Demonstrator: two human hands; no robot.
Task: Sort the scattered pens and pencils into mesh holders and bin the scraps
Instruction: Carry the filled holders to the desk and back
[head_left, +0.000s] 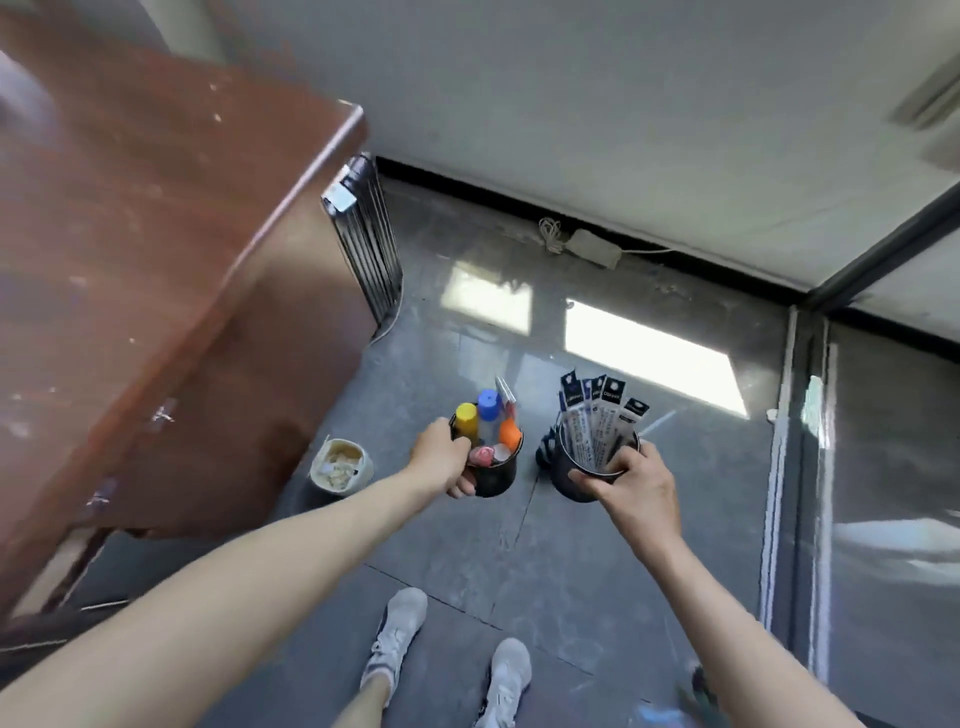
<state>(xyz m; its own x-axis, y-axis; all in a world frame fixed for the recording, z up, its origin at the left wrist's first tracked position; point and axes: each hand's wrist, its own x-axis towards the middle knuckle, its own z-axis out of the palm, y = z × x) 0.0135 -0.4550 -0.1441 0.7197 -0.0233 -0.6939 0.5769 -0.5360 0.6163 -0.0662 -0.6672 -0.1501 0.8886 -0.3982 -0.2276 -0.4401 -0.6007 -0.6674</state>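
Left hand grip curled round marker holder, right hand grip round refill holder, rims partly covered

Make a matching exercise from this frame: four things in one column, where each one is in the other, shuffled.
Things
1. holder with coloured caps
2. holder with packets
3. bin
4. power strip

Places
A. on the floor against the wall
B. gripped by the right hand
C. on the floor beside the desk
D. gripped by the left hand

Pairs: 1-D, 2-B, 3-C, 4-A
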